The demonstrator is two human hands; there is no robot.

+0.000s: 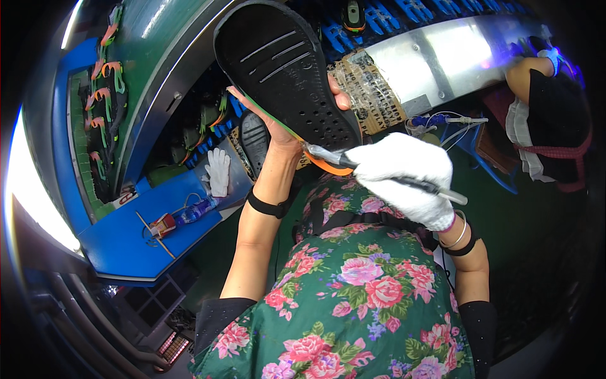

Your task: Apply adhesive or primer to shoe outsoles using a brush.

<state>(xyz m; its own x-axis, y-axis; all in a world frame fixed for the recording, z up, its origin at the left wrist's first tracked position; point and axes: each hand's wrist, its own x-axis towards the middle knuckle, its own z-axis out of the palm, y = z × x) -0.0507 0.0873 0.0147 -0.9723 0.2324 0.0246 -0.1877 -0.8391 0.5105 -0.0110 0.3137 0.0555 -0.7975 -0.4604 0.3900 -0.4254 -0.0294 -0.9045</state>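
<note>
Footwear wkshp, factory-type: blk sole [278,60], blue racks [380,20], lg green mach. [161,38]

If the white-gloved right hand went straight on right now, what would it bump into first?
Probably the orange edge by the lower end of the black sole. The tool in the right hand points left, its tip at or near that edge; depth leaves touching unclear.

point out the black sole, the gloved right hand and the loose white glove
Black sole [285,71]: head view, middle of the face toward the camera
Gloved right hand [404,175]: head view, back of the hand
Loose white glove [219,174]: head view, its middle
</note>
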